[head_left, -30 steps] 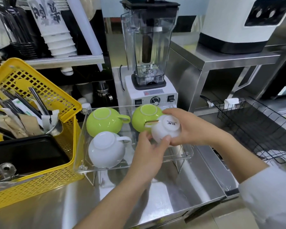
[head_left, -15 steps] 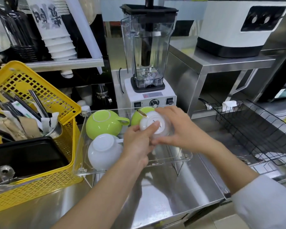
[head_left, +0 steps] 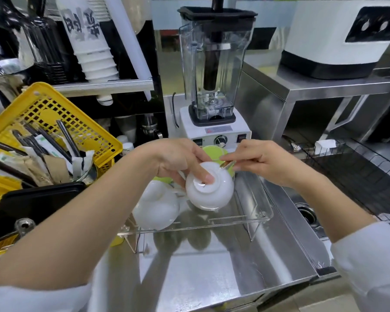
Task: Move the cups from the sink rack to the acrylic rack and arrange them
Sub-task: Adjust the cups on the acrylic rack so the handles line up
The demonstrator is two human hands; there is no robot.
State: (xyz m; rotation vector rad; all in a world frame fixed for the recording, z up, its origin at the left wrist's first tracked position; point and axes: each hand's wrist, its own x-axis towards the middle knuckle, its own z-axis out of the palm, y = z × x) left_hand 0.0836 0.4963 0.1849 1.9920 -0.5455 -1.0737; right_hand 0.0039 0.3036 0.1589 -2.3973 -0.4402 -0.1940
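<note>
Down at the near edge, the steel worktop (head_left: 212, 271) shines, and two bare forearms in white sleeves reach in over it. On it stands the acrylic rack (head_left: 260, 216), clear and raised on its legs. The left hand (head_left: 178, 161) comes in from the left and is closed on an upside-down white cup (head_left: 208, 194), a fingertip pressing on the cup's base, the cup sitting over the rack's right half. The right hand (head_left: 260, 164) is pinched shut at the cup's far rim, fingers (head_left: 225, 158) on what looks like its handle; whether they truly grip it, I cannot tell. Just left of that cup, a second white cup (head_left: 155, 210) rests upside down on the rack, the two near enough to touch. Behind the hands, a green cup (head_left: 213, 152) peeks out, bottom up, and a sliver of another green one shows under the left hand.

Off to the left, a yellow basket (head_left: 61, 115) holds wrapped straws and utensils, with a black tray (head_left: 32, 206) in front of it. To the right, the black wire sink rack (head_left: 356, 172) sits over the sink. Further back, a blender (head_left: 214, 70) stands right behind the acrylic rack, a stack of paper cups (head_left: 90, 41) hangs on the left, and a white machine (head_left: 338, 37) sits on a steel shelf to the right.
</note>
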